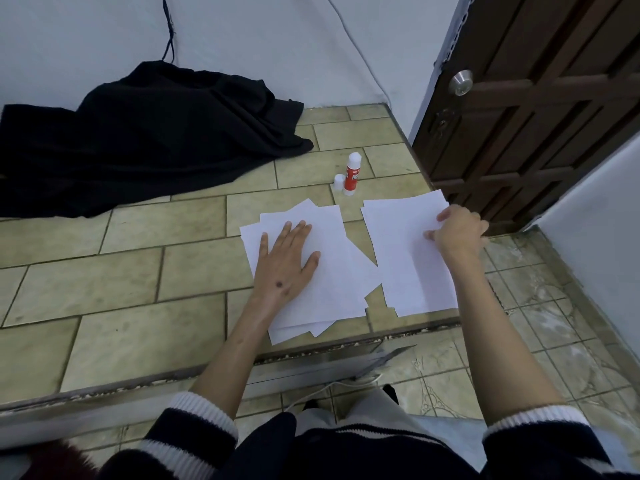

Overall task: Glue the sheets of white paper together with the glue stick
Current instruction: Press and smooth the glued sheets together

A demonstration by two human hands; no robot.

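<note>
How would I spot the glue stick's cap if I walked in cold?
Start at the dark brown wooden door. On the tiled ledge left of it stands the uncapped red-and-white glue stick. The small white plastic cap sits at its left: shorter, all white, no label.

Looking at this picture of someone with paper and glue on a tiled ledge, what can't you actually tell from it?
- How many sheets are in the fanned pile: the left hand lies flat on them.
- Whether any glue is on the right-hand sheet that the right hand pinches: white on white.
- The glue stick label: too small to read. Its cap stands beside it.
- What lies under the black cloth.
</note>
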